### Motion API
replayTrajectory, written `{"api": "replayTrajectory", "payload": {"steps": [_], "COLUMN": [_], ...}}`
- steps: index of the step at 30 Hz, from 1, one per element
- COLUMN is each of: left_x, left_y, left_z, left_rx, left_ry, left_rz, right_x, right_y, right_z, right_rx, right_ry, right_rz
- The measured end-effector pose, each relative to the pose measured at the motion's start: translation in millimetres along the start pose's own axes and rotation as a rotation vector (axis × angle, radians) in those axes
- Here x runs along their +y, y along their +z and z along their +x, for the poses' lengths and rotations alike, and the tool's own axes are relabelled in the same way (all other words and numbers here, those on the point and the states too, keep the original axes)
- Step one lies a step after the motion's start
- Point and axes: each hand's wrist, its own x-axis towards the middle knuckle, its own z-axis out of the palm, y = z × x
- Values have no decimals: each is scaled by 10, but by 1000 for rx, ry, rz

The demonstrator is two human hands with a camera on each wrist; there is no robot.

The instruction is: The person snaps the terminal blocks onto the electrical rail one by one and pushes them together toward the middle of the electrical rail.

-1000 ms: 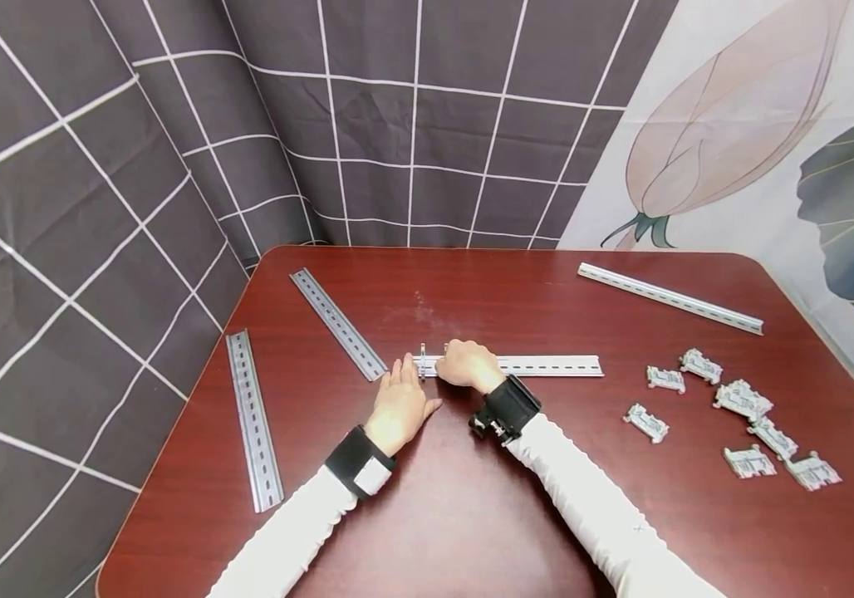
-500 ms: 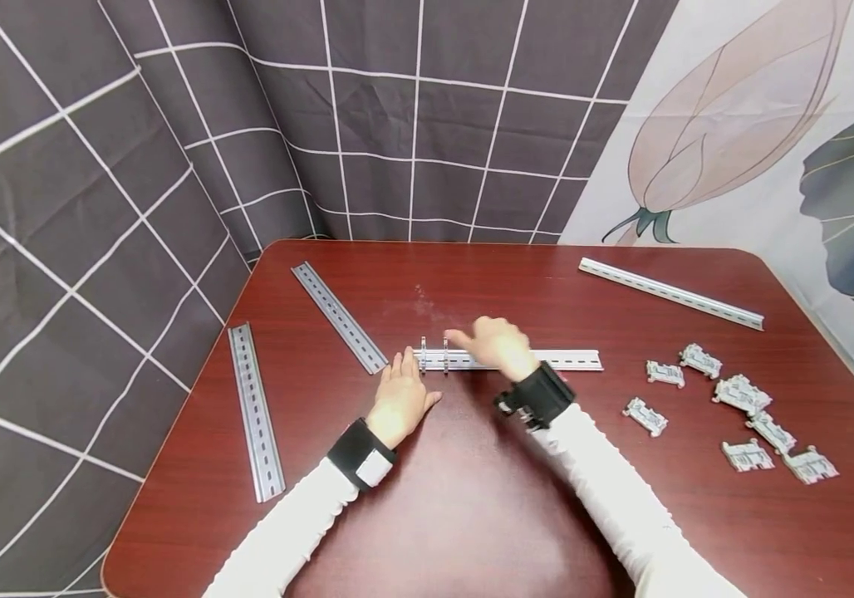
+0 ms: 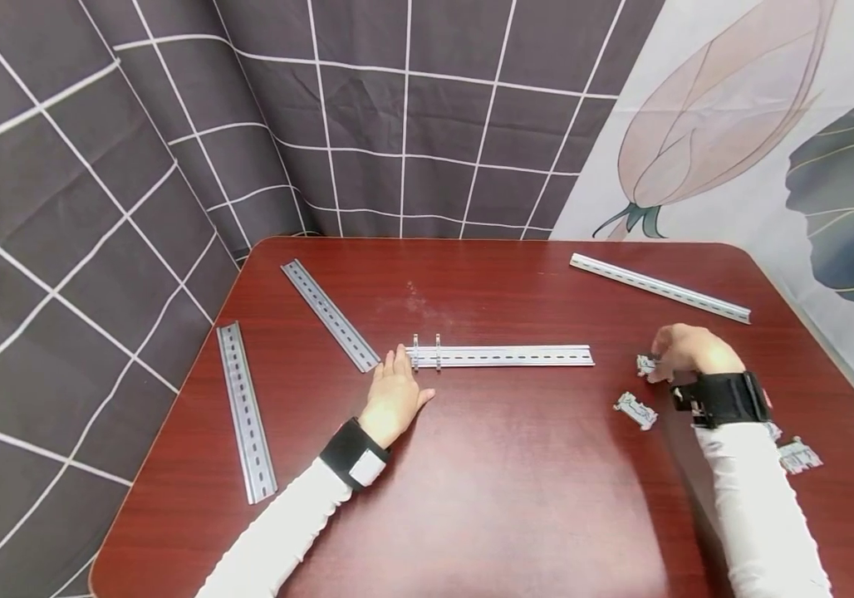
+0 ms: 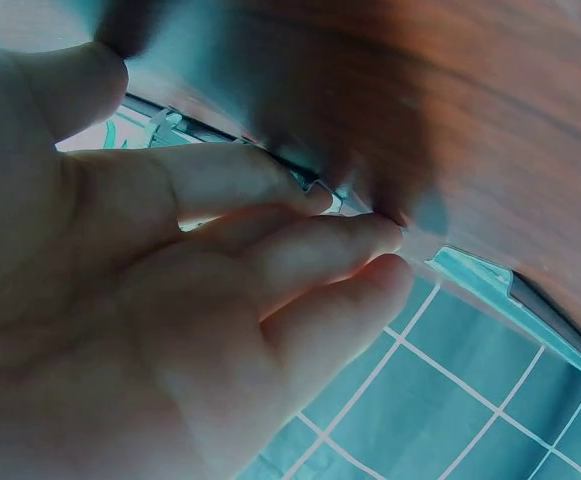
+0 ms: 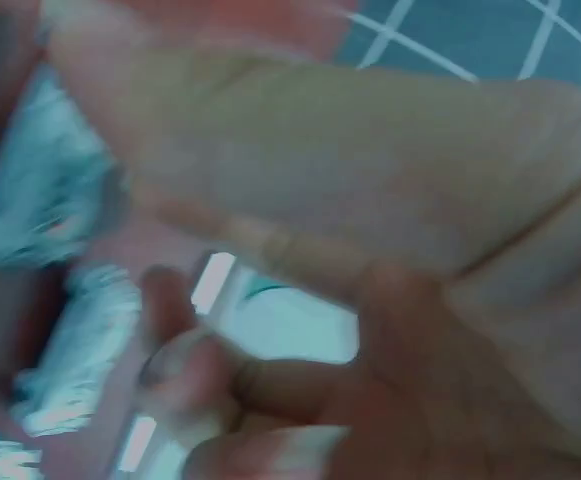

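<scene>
A slotted DIN rail (image 3: 517,356) lies across the middle of the table, with two thin terminal blocks (image 3: 438,353) standing upright on its left part. My left hand (image 3: 391,399) rests at the rail's left end, fingers straight and touching it, thumb spread. Over at the right, my right hand (image 3: 696,349) is above the loose grey terminal blocks, its fingertips beside one block (image 3: 645,365). The right wrist view is blurred; blocks (image 5: 50,170) show near the thumb, and no block is seen gripped. My right hand and wrist hide several of the loose blocks.
Two more slotted rails lie at the left, one slanted (image 3: 330,314) and one near the table's left edge (image 3: 247,411). Another rail (image 3: 659,287) lies at the back right. Loose blocks (image 3: 635,410) lie in front of and beside my right arm.
My right hand has left the upright blocks on the rail and moved right to the loose blocks. My left hand has stayed at the rail's left end.
</scene>
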Motion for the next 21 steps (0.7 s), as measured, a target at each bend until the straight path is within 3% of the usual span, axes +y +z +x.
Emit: {"api": "replayTrajectory", "payload": {"steps": [6,14,21], "left_x": [4,-2,9], "left_y": [-22,10,-26], "left_z": [-19,-29,-41], "left_rx": [2,17,23], "left_ry": [-7,-13,-6], "left_rz": [-7,4,15], "right_x": [168,124,117], "right_y": [128,200,227], "right_z": [34,31,24], "right_rx": [34,113,116], "right_ry": [8,30,33], "right_rz": [12,7,21]}}
